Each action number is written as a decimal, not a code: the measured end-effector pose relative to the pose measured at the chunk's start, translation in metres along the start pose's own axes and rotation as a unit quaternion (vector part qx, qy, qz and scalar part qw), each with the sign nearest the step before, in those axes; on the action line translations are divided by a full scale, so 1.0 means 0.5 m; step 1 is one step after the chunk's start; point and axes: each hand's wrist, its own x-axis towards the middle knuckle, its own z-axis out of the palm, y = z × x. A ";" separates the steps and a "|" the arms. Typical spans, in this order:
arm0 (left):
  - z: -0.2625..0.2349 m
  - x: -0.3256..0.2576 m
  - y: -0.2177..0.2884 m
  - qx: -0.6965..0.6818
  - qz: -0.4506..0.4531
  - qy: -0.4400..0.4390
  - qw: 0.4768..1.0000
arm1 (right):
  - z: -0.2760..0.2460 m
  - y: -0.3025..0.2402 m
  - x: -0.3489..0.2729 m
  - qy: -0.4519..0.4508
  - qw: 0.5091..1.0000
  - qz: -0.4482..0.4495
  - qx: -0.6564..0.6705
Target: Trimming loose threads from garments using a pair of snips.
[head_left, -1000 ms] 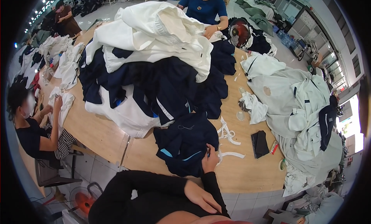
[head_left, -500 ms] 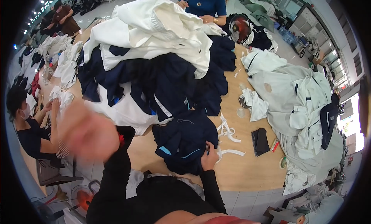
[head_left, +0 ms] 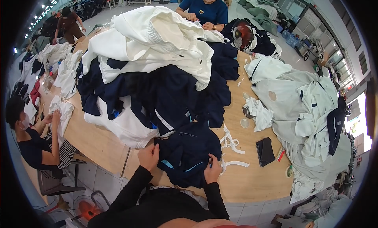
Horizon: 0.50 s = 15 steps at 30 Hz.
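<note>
A dark navy garment (head_left: 188,151) with light blue trim lies bunched on the wooden table (head_left: 252,180) right in front of me. My left hand (head_left: 149,156) grips its left edge. My right hand (head_left: 213,169) holds its lower right edge, fingers closed on the cloth. Both my arms are in black sleeves. White fabric strips (head_left: 231,143) lie just right of the garment.
A tall heap of white and navy garments (head_left: 153,66) fills the table's middle. Pale grey-white garments (head_left: 311,114) pile at the right, with a small black pouch (head_left: 265,151) nearby. A seated person (head_left: 31,141) works at the left, another person (head_left: 204,7) across the table. An orange fan (head_left: 84,210) stands on the floor.
My left hand swung up from my lap, passed blurred close to the camera, and now grips the navy garment's left edge. My right hand stays on the garment.
</note>
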 end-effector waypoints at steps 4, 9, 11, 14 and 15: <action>0.043 -0.039 -0.053 0.139 0.120 0.024 0.983 | -0.002 -0.005 0.000 -0.005 1.000 0.010 -0.001; 0.048 -0.028 -0.044 0.144 0.114 0.022 0.983 | 0.000 -0.004 0.002 0.002 1.000 0.006 0.002; 0.042 -0.032 -0.040 0.142 0.117 0.017 0.983 | -0.003 -0.007 -0.003 -0.002 1.000 0.005 -0.005; 0.034 -0.032 -0.037 0.133 0.103 -0.003 0.986 | -0.002 -0.011 -0.004 -0.006 1.000 0.008 -0.005; 0.033 -0.033 -0.034 0.134 0.103 -0.004 0.986 | -0.004 -0.012 -0.005 -0.007 1.000 0.009 -0.005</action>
